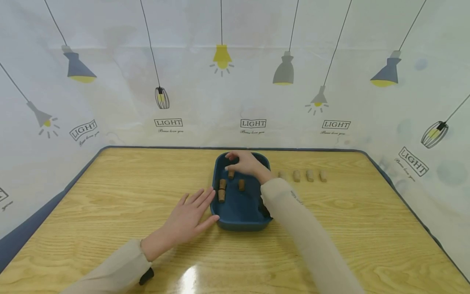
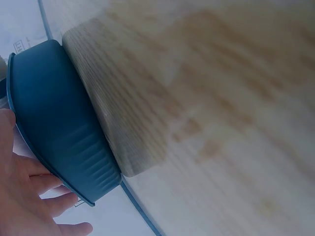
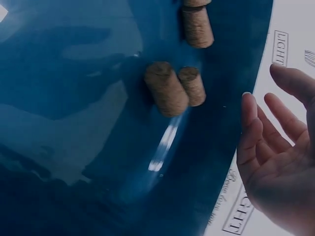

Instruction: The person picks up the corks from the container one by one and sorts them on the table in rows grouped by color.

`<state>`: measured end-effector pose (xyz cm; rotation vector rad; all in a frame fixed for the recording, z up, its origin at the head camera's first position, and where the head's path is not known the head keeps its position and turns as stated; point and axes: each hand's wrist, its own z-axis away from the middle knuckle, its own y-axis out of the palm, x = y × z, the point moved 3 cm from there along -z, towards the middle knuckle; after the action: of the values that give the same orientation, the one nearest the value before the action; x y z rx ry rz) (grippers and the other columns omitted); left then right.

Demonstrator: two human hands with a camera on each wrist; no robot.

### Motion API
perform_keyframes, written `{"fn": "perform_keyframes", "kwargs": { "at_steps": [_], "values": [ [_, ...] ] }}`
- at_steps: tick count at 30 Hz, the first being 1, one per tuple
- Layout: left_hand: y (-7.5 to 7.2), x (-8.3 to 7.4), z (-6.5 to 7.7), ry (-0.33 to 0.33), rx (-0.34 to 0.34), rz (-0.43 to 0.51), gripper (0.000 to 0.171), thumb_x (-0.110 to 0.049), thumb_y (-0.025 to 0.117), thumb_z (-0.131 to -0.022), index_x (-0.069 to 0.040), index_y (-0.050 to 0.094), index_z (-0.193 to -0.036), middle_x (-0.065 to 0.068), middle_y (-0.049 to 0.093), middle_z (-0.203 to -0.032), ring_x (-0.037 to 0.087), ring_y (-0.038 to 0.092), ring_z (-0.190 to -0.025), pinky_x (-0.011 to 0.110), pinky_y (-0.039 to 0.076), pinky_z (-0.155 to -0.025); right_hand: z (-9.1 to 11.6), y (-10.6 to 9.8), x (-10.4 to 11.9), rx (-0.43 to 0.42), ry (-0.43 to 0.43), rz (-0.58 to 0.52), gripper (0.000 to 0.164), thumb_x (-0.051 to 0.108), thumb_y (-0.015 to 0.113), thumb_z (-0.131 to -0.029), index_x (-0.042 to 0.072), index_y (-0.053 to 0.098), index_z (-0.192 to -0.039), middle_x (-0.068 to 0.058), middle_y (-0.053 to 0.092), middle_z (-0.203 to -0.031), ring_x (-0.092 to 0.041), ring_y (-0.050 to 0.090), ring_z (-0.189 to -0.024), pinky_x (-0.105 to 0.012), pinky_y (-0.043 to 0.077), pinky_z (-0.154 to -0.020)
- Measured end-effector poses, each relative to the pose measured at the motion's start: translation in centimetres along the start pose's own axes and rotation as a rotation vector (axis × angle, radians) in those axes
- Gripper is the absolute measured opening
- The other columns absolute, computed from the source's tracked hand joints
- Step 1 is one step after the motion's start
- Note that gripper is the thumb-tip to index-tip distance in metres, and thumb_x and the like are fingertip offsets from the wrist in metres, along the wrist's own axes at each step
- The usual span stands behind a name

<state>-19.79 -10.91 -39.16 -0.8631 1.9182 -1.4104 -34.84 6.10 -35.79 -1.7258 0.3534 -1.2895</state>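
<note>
A person's right hand (image 1: 247, 164) hovers over the far end of a blue tray (image 1: 240, 214) on a wooden worktop (image 1: 110, 183), fingers (image 3: 251, 123) loosely spread and holding nothing in the wrist view, apparently just above a cork (image 1: 231, 174). Two more corks (image 1: 222, 190) (image 1: 241, 184) lie in the tray beside it; four others (image 1: 303, 176) stand in a row on the worktop to the right. The left hand (image 1: 189, 218) lies flat, fingers straight, against the tray's near left wall, bracing it. Done well, the step seems to call for keeping the tray pinned while each cork is set down gently, apart from its neighbours.
</note>
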Motion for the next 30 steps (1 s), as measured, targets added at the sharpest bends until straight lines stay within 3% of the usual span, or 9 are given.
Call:
{"fn": "perform_keyframes", "kwargs": {
  "at_steps": [15,30],
  "values": [
    [0.0,0.0,0.0,0.008,-0.022,0.010,0.066,-0.053,0.033,-0.090,-0.006,0.031,-0.138,0.008,0.026,-0.141,0.025,0.025,-0.127,0.054,0.024,-0.094,-0.3,1.5,-2.0,0.040,0.071,0.048,0.045,0.021,0.063,-0.082,0.007,0.052,-0.122,-0.009,0.050,-0.122,-0.023,0.044,-0.112,-0.037,0.035,-0.091],
    [-0.1,-0.1,0.1,0.012,-0.017,0.009,0.066,-0.052,0.034,-0.090,-0.006,0.031,-0.138,0.009,0.027,-0.141,0.026,0.026,-0.126,0.054,0.023,-0.094,-0.4,2.5,-2.5,0.049,0.147,0.183,0.052,0.025,0.067,-0.079,0.009,0.049,-0.126,-0.007,0.047,-0.126,-0.021,0.042,-0.115,-0.034,0.033,-0.093]
  ]
}}
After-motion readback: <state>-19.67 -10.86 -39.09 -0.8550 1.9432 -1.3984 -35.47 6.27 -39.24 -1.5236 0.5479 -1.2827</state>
